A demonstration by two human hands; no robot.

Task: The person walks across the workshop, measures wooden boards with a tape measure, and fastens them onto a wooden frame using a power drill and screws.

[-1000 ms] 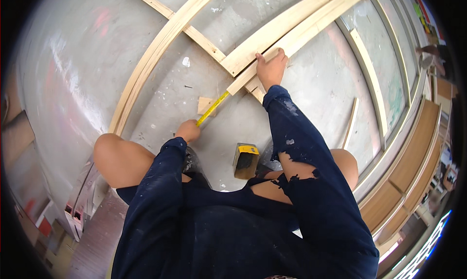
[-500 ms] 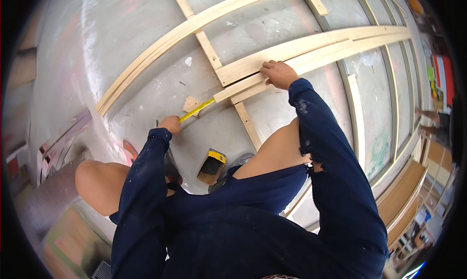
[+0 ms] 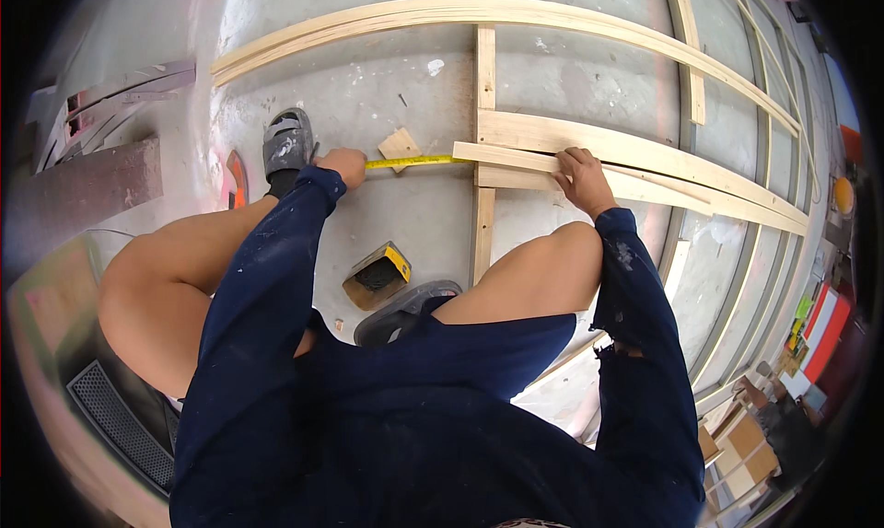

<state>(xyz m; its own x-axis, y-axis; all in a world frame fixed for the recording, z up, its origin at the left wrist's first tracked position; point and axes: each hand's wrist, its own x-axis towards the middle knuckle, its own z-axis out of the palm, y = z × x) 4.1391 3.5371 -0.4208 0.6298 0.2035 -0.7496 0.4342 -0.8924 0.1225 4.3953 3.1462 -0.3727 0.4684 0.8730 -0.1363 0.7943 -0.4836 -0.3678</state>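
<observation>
My left hand [image 3: 345, 166] is closed at the near end of a yellow tape measure [image 3: 414, 161]; the case is hidden in my fist. A thin dark tip sticks up beside that hand. The tape runs straight to the left end of a narrow wooden strip [image 3: 516, 157]. My right hand [image 3: 585, 180] grips this strip from above, thumb on the near side and fingers over it. Beneath and beside the strip lie longer planks [image 3: 626, 141], resting on a crosspiece [image 3: 484, 229]. A small square wood block [image 3: 400, 146] lies under the tape.
An open box [image 3: 378, 275] with a yellow side and dark contents stands between my sandalled feet. An orange-handled tool [image 3: 238, 180] lies beside my left sandal [image 3: 288, 141]. Long battens [image 3: 387, 17] cross a frame on the grey floor. Another person [image 3: 783, 427] is at far right.
The view has turned, so tape and strip now run nearly level across it. My left hand still holds the tape, and my right hand still grips the strip.
</observation>
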